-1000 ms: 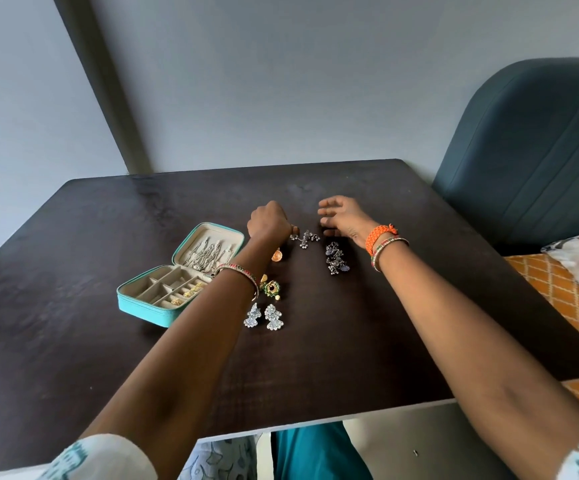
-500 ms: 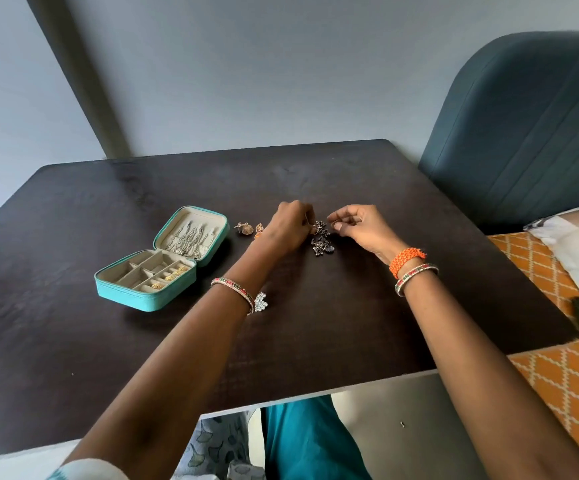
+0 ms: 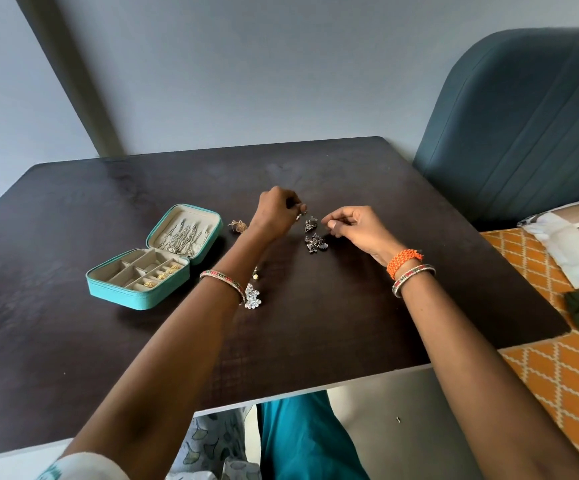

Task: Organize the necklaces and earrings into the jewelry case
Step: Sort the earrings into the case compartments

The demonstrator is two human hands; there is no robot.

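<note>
1. The left hand [image 3: 276,216] pinches a small dark silver earring [image 3: 301,215] at its fingertips, probably to sort a pair.
2. The right hand [image 3: 357,226] has thumb and forefinger closed; what they hold, I cannot tell.
3. Two dark metal earrings [image 3: 314,237] lie between the fingers; one brass dome earring [image 3: 238,226] lies left of them.
4. The open teal fabric jewelry case [image 3: 142,292] sits farther left, near the left forearm, silver chains in its lid.

Your left wrist wears one beaded bangle [image 3: 224,283]. Your right wrist wears an orange woven band [image 3: 404,260] beside a similar bangle [image 3: 413,278]. Teal trousers [image 3: 301,441] cover your legs.
</note>
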